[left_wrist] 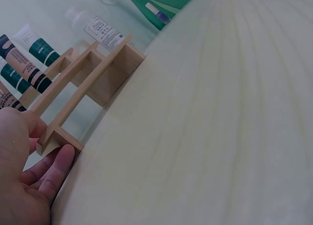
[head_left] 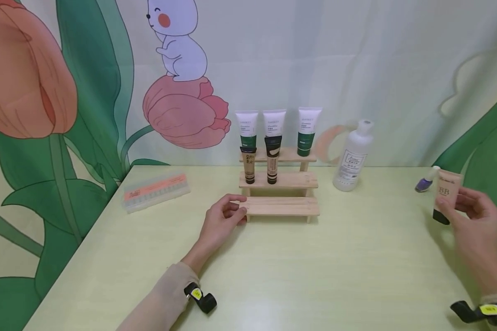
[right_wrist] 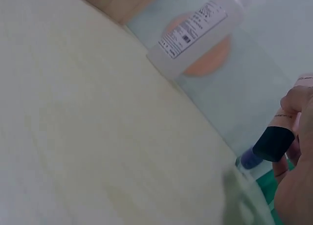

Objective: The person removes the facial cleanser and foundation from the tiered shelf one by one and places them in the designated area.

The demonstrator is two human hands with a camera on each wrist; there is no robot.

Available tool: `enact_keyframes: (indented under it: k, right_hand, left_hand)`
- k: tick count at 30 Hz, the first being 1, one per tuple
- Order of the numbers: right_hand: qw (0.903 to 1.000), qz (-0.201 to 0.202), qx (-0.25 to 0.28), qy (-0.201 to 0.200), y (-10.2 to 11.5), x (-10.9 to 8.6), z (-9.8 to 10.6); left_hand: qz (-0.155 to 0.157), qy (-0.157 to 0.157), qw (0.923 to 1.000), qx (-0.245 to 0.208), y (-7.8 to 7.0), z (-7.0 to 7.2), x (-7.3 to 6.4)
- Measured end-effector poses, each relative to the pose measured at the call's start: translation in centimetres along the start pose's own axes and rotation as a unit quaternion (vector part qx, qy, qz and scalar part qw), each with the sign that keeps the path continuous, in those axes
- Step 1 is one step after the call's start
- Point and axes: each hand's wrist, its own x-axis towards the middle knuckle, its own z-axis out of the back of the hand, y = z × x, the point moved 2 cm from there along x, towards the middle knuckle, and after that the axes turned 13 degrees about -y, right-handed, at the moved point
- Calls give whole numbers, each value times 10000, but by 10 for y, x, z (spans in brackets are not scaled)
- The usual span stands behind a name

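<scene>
A three-tier wooden display rack (head_left: 281,206) stands mid-table. My left hand (head_left: 222,219) pinches the left end of its lowest step, thumb in front; the left wrist view shows the fingers around that corner (left_wrist: 61,142). On the right, my right hand (head_left: 478,220) holds a pink BB cream tube (head_left: 447,191) with a black cap, cap down, above the table. In the right wrist view its black cap (right_wrist: 274,144) shows below the thumb. White-and-green tubes (head_left: 307,131) stand on the top step, and two smaller beige tubes with black ends (head_left: 272,161) on the middle one.
A white bottle (head_left: 352,158) stands right of the rack. Behind the held tube is a small purple bottle with a white cap (head_left: 426,180). At the left back lies a clear flat case (head_left: 156,192) with an orange label. A printed curtain (head_left: 273,55) hangs behind the table.
</scene>
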Motion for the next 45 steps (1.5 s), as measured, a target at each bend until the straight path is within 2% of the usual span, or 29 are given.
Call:
enact_keyframes:
  k: [5,8,17,24,28,36,45]
  right_hand:
    - [9997,-151,-103,-136,-17,2,5]
    - [9998,-140,-155,-54,-24,2,5]
    - [9948,188,-876,494,-39,1,0]
    - [9831,550,-1572,760,-41,3,-5]
    - [9787,523,-1871,660,-41,1,-4]
    - [9692,111,-2435,357,-41,-2,0]
    - [9653,-219,-2602,-56,-42,-3,0]
  left_hand:
    - [-4,-7,10000,3,-2,1,1]
    - [11,-26,10000,5,-2,1,1]
    - [53,-14,10000,2,1,2,1]
    - [62,-34,9999,-74,-1,4,3]
    - [42,-11,10000,-56,-1,4,2]
    - [46,37,10000,-13,2,0,1]
    - [12,22,10000,28,1,1,2]
